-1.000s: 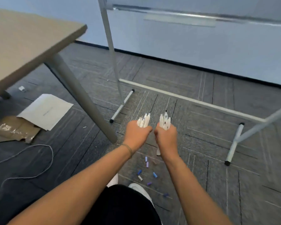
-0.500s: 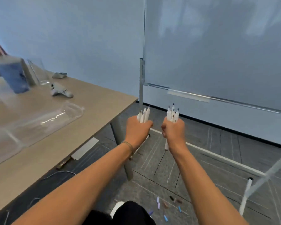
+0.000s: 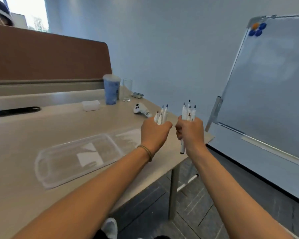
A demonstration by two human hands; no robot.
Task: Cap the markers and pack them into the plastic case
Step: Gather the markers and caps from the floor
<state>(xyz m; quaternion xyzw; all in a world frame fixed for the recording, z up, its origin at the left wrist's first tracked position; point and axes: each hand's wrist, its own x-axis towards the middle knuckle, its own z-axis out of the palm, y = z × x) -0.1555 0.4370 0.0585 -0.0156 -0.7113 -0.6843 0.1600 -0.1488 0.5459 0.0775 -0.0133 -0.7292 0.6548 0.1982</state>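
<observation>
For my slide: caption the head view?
Both hands grip uncapped markers above the table, beside the clear case.

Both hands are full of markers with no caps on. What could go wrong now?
1. The left hand and right hand each grip a bunch of uncapped markers, tips up, so ink might smear a hand or sleeve.
2. One marker hangs lower from the right hand and could slip out onto the floor.
3. With both hands full, putting markers into the plastic case on the table may be awkward.
</observation>
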